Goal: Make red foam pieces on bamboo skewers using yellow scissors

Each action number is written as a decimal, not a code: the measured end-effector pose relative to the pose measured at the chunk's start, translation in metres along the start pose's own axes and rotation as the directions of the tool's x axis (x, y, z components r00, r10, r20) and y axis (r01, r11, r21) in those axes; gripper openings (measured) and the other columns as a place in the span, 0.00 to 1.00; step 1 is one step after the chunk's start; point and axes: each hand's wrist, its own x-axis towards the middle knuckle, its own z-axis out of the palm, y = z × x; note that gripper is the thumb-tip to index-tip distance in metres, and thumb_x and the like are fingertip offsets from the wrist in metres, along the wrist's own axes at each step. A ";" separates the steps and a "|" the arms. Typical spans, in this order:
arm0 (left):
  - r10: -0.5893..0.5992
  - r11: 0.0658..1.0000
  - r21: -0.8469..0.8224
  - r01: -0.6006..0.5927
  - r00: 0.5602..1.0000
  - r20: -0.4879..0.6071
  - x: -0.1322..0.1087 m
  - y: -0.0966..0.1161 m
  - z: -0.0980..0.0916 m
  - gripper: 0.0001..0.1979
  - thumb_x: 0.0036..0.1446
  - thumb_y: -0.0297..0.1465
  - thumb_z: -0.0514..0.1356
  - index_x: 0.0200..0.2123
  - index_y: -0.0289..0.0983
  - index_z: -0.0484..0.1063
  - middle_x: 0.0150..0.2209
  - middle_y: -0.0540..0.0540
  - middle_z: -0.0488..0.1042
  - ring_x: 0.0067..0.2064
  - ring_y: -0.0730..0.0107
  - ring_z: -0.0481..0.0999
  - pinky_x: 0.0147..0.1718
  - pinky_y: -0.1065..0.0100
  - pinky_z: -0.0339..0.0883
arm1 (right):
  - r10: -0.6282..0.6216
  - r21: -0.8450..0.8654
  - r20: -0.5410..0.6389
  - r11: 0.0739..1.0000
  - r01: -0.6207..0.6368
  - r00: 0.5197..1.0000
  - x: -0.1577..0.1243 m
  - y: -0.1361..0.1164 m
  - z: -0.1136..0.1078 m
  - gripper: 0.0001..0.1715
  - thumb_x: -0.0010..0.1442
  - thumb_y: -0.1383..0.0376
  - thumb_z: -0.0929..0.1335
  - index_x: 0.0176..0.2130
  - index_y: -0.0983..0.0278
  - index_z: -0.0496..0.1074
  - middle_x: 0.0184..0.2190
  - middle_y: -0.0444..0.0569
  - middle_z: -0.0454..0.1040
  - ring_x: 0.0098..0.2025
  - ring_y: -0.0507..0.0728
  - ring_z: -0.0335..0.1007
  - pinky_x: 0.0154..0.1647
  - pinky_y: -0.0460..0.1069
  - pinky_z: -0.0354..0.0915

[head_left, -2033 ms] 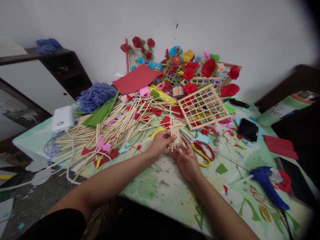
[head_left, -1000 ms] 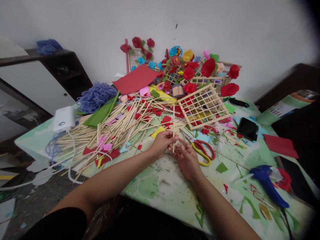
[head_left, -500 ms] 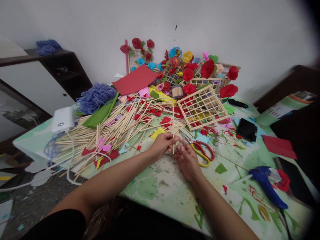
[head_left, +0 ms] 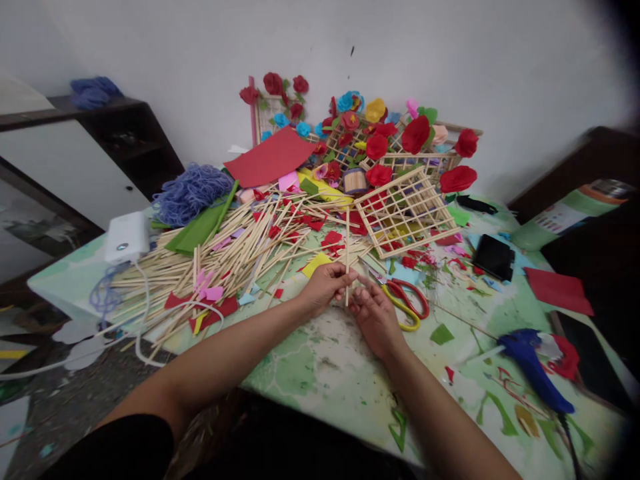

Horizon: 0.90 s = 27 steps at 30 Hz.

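In the middle of the head view, my left hand (head_left: 327,285) pinches a thin wooden stick (head_left: 347,243) that stands nearly upright. My right hand (head_left: 375,313) is curled about the stick's lower end, its palm partly turned up. Parts of its fingertips are hard to make out. Just right of that hand lie scissors (head_left: 407,303) with red and yellow handles. A wide heap of similar wooden sticks (head_left: 240,253) spreads to the left. Behind the hands leans a lattice of glued sticks (head_left: 407,213).
Paper flowers (head_left: 415,135) on lattice frames stand against the wall. Blue yarn (head_left: 193,193), green paper (head_left: 200,230) and a red sheet (head_left: 270,159) lie at the back left. A white box with a cable (head_left: 127,238), a blue glue gun (head_left: 535,370) and a bottle (head_left: 570,217) flank the work area.
Almost nothing differs. Both hands keep their hold at the stick, and the view has shifted very slightly.
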 end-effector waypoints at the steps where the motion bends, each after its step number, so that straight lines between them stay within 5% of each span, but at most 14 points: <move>1: -0.001 1.000 -0.001 0.001 1.000 0.002 0.000 0.000 0.000 0.15 0.43 0.38 0.64 0.28 0.31 0.70 0.19 0.55 0.62 0.16 0.87 0.56 0.12 0.80 0.49 | 0.002 0.007 0.001 1.000 -0.002 1.000 0.000 0.000 0.000 0.21 0.49 0.64 0.70 0.44 0.58 0.67 0.31 0.42 0.68 0.31 0.49 0.66 0.30 0.45 0.62; 19: 0.010 1.000 -0.016 -0.009 1.000 0.014 0.002 -0.004 -0.002 0.15 0.42 0.39 0.64 0.24 0.32 0.67 0.18 0.55 0.61 0.16 0.86 0.56 0.12 0.80 0.48 | 0.004 0.008 0.021 1.000 -0.004 1.000 -0.002 -0.003 0.002 0.22 0.49 0.63 0.70 0.45 0.58 0.66 0.31 0.42 0.66 0.32 0.50 0.65 0.30 0.45 0.62; 27: 0.015 0.997 -0.074 -0.018 0.999 -0.039 0.004 0.001 -0.003 0.15 0.41 0.37 0.65 0.23 0.31 0.66 0.19 0.55 0.62 0.15 0.88 0.53 0.12 0.80 0.46 | -0.113 -0.172 0.058 0.978 0.121 0.992 -0.001 0.008 0.001 0.47 0.34 0.73 0.75 0.52 0.52 0.60 0.34 0.41 0.65 0.34 0.51 0.63 0.30 0.45 0.63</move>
